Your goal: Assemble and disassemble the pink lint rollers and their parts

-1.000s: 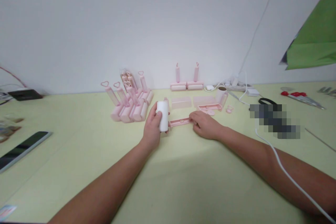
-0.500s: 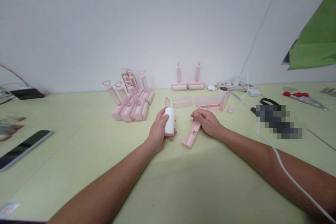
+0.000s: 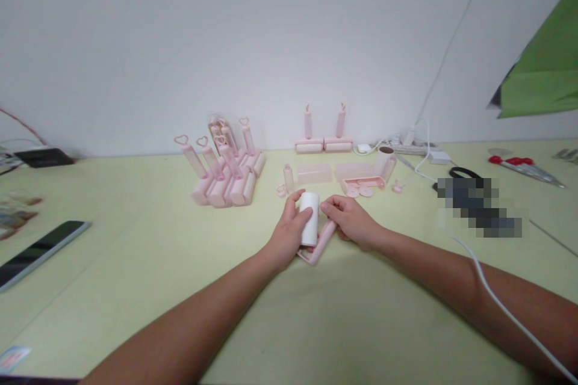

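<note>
My left hand (image 3: 289,231) is closed around a white lint roller refill (image 3: 309,218), held upright over the table. Gripped in my right hand (image 3: 350,221) is a pink lint roller case half (image 3: 324,242); its lower end slants down to the left, right beside and partly behind the refill. I cannot tell whether the two touch. Just beyond my hands lie a clear pink handle tube (image 3: 288,178), a heart-shaped pink loop (image 3: 281,190) and another open pink case half (image 3: 365,183) with round pink end pieces by it.
Several assembled pink lint rollers (image 3: 219,186) stand at the left back, and two more (image 3: 324,144) near the wall. Translucent pink covers (image 3: 314,174) lie in the middle. A phone (image 3: 43,252) is far left. Scissors (image 3: 526,169) and a white cable (image 3: 506,313) are at right.
My left hand has moved right with the white refill. The pink case half in my right hand has turned and swung left, close against the refill.
</note>
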`<state>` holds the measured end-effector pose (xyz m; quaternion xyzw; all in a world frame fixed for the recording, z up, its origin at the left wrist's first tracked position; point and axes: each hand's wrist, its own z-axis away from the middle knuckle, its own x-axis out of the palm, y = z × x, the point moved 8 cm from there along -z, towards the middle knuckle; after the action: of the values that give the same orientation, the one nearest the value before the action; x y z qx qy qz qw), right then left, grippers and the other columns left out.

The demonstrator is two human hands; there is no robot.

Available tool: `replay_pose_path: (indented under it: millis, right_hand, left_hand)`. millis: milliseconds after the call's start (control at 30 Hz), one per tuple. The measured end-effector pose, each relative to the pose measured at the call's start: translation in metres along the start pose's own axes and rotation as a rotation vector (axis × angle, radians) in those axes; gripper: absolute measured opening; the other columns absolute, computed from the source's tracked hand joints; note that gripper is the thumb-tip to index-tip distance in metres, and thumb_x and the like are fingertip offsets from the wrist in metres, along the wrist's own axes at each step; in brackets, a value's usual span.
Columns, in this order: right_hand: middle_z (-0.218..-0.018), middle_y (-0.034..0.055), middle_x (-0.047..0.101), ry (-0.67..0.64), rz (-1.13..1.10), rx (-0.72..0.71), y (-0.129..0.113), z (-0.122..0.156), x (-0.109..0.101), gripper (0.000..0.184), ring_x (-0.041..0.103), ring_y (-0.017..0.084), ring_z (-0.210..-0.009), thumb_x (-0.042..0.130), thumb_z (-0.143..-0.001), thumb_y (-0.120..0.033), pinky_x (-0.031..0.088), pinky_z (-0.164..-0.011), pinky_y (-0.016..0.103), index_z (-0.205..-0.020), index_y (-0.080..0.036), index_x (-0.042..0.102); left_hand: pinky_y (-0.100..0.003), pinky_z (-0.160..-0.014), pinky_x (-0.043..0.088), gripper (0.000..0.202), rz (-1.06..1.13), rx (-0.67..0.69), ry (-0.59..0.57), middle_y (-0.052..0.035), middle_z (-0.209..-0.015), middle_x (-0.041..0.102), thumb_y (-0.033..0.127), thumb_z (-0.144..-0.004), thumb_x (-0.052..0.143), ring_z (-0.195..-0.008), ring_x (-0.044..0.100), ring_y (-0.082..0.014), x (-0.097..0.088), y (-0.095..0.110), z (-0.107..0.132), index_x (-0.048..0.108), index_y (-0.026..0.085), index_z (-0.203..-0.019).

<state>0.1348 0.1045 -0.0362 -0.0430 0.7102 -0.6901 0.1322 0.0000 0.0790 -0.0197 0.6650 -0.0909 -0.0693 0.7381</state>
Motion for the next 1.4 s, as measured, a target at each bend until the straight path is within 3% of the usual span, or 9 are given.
replay_pose_path:
  millis: [400, 800, 1233, 1400]
  right_hand:
    - [-0.047, -0.0093, 0.036, 0.051, -0.121, 0.007, -0.0031, 0.0002, -0.003, 0.036, 0.031, 0.008, -0.032, 0.061, -0.086, -0.055, 0.021, -0.029, 0.021, -0.076, -0.022, 0.052]
    - [-0.048, -0.0085, 0.04, 0.083, -0.048, -0.004, -0.0074, 0.0021, -0.0042, 0.031, 0.034, 0.008, -0.034, 0.061, -0.086, -0.05, 0.023, -0.032, 0.021, -0.079, -0.021, 0.056]
    - [-0.048, -0.0093, 0.04, 0.078, -0.122, -0.007, -0.0041, 0.0024, -0.0035, 0.027, 0.036, 0.009, -0.031, 0.06, -0.087, -0.049, 0.023, -0.028, 0.021, -0.086, -0.022, 0.055]
    - [-0.053, -0.0081, 0.044, 0.044, -0.149, -0.04, -0.0054, 0.0016, -0.001, 0.022, 0.042, 0.01, -0.034, 0.057, -0.087, -0.044, 0.031, -0.03, 0.022, -0.087, -0.022, 0.055]
  left_hand:
    - [-0.024, -0.055, 0.042, 0.061, -0.052, 0.031, 0.021, -0.0014, -0.087, 0.059, 0.043, -0.086, 0.058, -0.063, 0.053, -0.0145, -0.0044, 0.0032, 0.0001, 0.036, 0.028, -0.14]
    - [-0.023, -0.054, 0.041, 0.061, -0.044, 0.022, -0.004, -0.0001, -0.082, 0.057, 0.044, -0.085, 0.059, -0.062, 0.053, -0.0146, -0.0044, -0.001, -0.0021, 0.039, 0.029, -0.14]
    - [-0.024, -0.057, 0.042, 0.063, -0.042, 0.006, -0.028, -0.0006, -0.083, 0.058, 0.045, -0.085, 0.06, -0.068, 0.056, -0.016, -0.003, -0.0003, -0.0002, 0.039, 0.028, -0.142]
    - [-0.023, -0.057, 0.041, 0.072, -0.017, 0.038, -0.091, -0.0023, -0.093, 0.059, 0.046, -0.082, 0.066, -0.066, 0.054, -0.0132, 0.003, 0.0023, 0.0018, 0.032, 0.027, -0.143]
